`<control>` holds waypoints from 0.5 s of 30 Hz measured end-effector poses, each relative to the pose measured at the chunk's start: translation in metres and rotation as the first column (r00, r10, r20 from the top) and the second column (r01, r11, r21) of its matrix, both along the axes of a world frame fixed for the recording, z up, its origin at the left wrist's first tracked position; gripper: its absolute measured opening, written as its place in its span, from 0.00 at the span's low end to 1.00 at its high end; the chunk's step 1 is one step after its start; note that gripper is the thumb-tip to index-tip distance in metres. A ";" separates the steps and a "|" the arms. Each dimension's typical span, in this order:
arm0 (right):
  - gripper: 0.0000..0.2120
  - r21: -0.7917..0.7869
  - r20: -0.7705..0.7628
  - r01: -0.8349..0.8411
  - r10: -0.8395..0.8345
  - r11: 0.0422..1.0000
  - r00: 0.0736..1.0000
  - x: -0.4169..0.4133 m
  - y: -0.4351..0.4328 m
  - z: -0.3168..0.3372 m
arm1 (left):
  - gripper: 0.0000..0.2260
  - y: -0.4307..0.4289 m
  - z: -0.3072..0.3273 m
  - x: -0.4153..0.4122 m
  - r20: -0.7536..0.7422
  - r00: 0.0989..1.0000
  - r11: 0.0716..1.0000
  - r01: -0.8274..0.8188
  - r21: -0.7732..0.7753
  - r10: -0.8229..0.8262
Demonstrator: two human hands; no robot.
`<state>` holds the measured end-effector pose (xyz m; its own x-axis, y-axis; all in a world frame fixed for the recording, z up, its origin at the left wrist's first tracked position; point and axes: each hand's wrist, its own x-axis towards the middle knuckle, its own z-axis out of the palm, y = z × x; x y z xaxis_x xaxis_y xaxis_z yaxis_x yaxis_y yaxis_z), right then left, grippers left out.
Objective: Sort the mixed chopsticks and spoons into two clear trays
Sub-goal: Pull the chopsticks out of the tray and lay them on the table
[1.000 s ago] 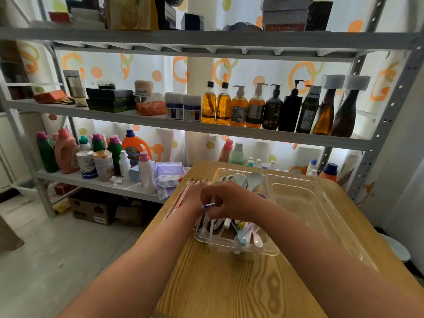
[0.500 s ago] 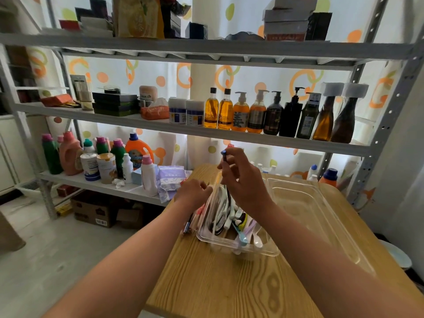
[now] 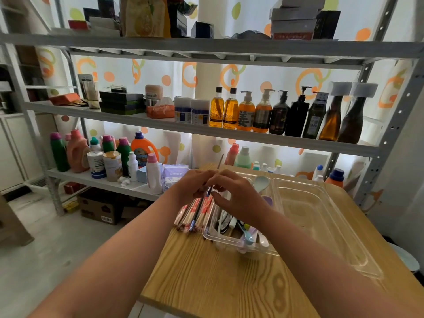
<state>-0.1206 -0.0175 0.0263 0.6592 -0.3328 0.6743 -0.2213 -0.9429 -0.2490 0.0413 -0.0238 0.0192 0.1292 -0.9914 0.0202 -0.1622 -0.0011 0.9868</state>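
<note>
My left hand (image 3: 193, 184) is shut on a bundle of pale, red-printed chopsticks (image 3: 187, 214) that slants down to the table's left edge, just left of the near clear tray (image 3: 212, 237). My right hand (image 3: 236, 198) pinches a dark chopstick with blue ends (image 3: 196, 215), which lies along the bundle with its thin end poking up past my fingers. Under my right wrist the near tray holds mixed spoons (image 3: 249, 237) and dark utensils. A pale blue spoon (image 3: 261, 183) rests at its far end. The second clear tray (image 3: 321, 216) sits to the right with nothing in it.
The wooden table (image 3: 229, 283) stands against a grey metal shelf rack (image 3: 252, 138) filled with bottles and boxes. Detergent bottles (image 3: 142, 150) fill the low shelf on the left. Cardboard boxes (image 3: 98, 210) sit on the floor below.
My right hand lifted the dark blue-ended chopstick out of the near tray and brought it down and left onto the bundle. My left hand has risen with the bundle to meet it.
</note>
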 end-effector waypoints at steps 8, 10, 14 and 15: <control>0.05 0.097 -0.513 0.282 -0.195 0.954 0.836 -0.013 -0.017 -0.010 | 0.16 -0.016 -0.037 0.029 0.579 0.762 0.944 -0.326 -0.043 0.290; 0.06 0.054 -0.642 0.309 -0.204 0.949 0.739 -0.015 -0.017 -0.014 | 0.17 -0.014 -0.041 0.029 0.673 0.684 0.941 -0.334 -0.056 0.283; 0.12 -0.004 -0.798 0.290 -0.178 0.957 0.576 -0.012 -0.015 -0.020 | 0.19 -0.019 -0.053 0.028 0.760 0.592 0.930 -0.364 -0.043 0.267; 0.14 -0.011 -0.820 0.281 -0.169 0.960 0.546 -0.010 -0.014 -0.021 | 0.18 -0.021 -0.056 0.028 0.767 0.582 0.927 -0.372 -0.042 0.269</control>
